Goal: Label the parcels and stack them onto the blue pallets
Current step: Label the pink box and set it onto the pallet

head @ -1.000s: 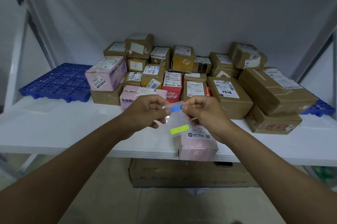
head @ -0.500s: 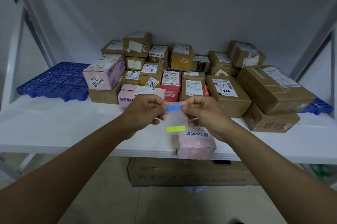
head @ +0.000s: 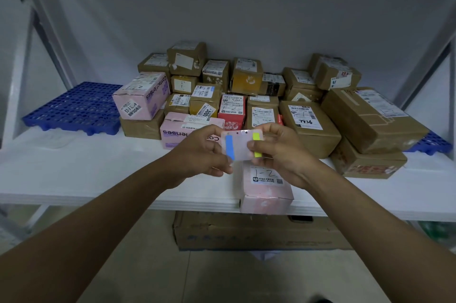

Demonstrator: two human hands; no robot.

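Both hands hold a clear sticker sheet (head: 241, 145) above the white shelf's front. It carries a blue strip (head: 229, 146) on the left and a yellow-green strip (head: 257, 145) on the right. My left hand (head: 199, 152) pinches its left edge and my right hand (head: 278, 152) pinches its right edge. Just below the sheet a small pink parcel (head: 265, 188) marked "1-2" sits at the shelf's front edge. Several brown and pink parcels (head: 308, 122) are piled behind. One blue pallet (head: 74, 108) lies at the left, another blue pallet (head: 434, 142) peeks out at the right.
The white shelf (head: 74, 174) runs across the view between slanted metal frame posts (head: 44, 21). A large cardboard box (head: 259, 231) stands on the floor beneath it. A thin clear sheet (head: 55, 138) lies on the shelf by the left pallet.
The sticker sheet has been turned: the blue strip was on top and the yellow one below, now they stand side by side. Both hands kept hold of it.
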